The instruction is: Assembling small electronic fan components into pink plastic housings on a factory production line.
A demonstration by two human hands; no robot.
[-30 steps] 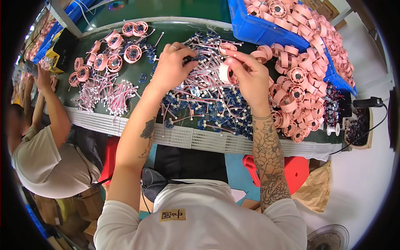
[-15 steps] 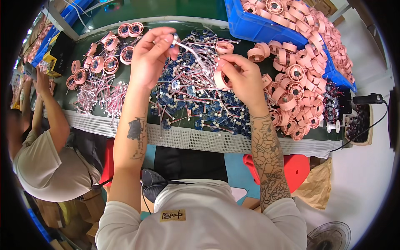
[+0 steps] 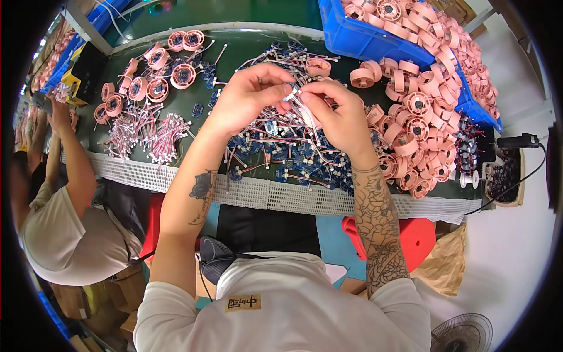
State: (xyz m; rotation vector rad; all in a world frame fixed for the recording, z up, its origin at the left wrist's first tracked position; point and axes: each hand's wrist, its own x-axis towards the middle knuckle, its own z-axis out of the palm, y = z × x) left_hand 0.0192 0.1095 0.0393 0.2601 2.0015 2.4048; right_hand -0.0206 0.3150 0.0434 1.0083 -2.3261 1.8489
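Note:
Over the middle of the bench my two hands meet at the fingertips. My left hand [image 3: 249, 100] pinches a small blue circuit board [image 3: 289, 88] with a white connector on it. Right up against that connector, the thumb and forefinger of my right hand [image 3: 337, 111] are closed on the wire cable [image 3: 300, 101], whose plug end is mostly hidden by the fingers. Part of a pink ring [image 3: 311, 117] shows beneath the right hand; whether the other fingers hold it I cannot tell. Below both hands lies a heap of blue circuit boards [image 3: 328, 155] with cables.
Pink ring housings [image 3: 410, 129] are piled at the right, below a full blue bin [image 3: 375, 44]. At the left are housings with boards [image 3: 157, 90] and bundles of cables [image 3: 170, 135]. A white perforated strip [image 3: 287, 196] edges the bench. A co-worker's arm [image 3: 76, 152] is at far left.
My left hand has moved right and down, bringing the board to my right hand's fingertips. The cable stretched between the hands now hangs bunched near the right fingers.

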